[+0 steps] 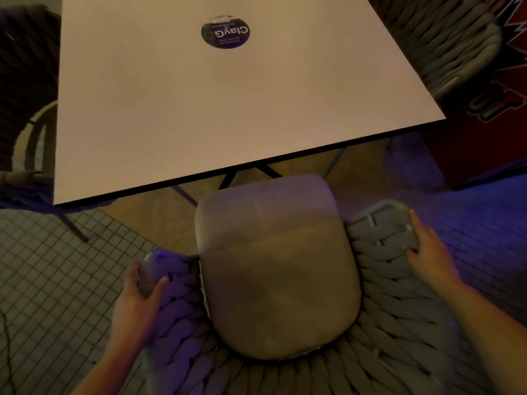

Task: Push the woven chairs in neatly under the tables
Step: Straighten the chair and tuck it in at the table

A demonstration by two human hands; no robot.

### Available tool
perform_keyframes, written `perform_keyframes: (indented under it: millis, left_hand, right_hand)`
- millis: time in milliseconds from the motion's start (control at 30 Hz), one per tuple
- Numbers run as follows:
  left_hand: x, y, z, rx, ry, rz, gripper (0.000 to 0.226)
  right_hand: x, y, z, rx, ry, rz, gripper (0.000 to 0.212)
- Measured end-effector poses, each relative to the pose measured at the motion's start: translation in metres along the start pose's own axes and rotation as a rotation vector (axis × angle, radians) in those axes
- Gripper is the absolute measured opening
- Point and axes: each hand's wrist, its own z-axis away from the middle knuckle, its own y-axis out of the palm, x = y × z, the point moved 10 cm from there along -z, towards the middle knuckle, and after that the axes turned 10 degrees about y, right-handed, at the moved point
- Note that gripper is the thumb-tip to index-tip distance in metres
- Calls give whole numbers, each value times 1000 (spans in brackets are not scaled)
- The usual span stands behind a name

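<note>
A woven chair (379,303) with thick grey braided rope and a tan seat cushion (276,269) stands right below me, facing the white square table (199,109). The cushion's front edge sits just short of the table's near edge. My left hand (139,295) grips the front end of the chair's left armrest. My right hand (427,249) is closed over the front end of the right armrest.
A round dark sticker (225,32) lies on the tabletop. Another woven chair (445,38) stands at the table's far right, and a dark chair (25,89) at its left. Black table legs (248,173) show under the near edge. A red patterned panel (490,115) stands to the right.
</note>
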Motion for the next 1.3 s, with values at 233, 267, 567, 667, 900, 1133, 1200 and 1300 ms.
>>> perform_keyframes:
  millis: [233, 267, 567, 667, 900, 1133, 1200, 1300]
  left_hand:
    - [-17, 3, -27, 21, 109, -120, 60]
    - [-17, 4, -26, 20, 120, -123, 57]
    - [-19, 4, -26, -9, 131, -120, 40]
    - [-20, 3, -25, -26, 121, -114, 43]
    - [-17, 7, -21, -23, 118, -115, 43]
    - [-14, 6, -25, 12, 112, -102, 42]
    - [-12, 6, -26, 12, 112, -108, 43]
    - [-7, 3, -26, 11, 95, -132, 46]
  right_hand:
    - [1, -5, 5, -24, 18, 13, 77]
    - [1, -7, 5, -25, 10, 18, 76]
    - [20, -16, 17, -72, -5, -53, 68]
    - [18, -15, 14, -71, -5, -50, 68]
    - [5, -12, 4, -53, -10, -2, 71]
    - [7, -11, 7, -63, 0, -28, 71]
    - [9, -12, 10, -68, -8, -44, 71]
    - [8, -11, 15, -74, 8, -58, 71]
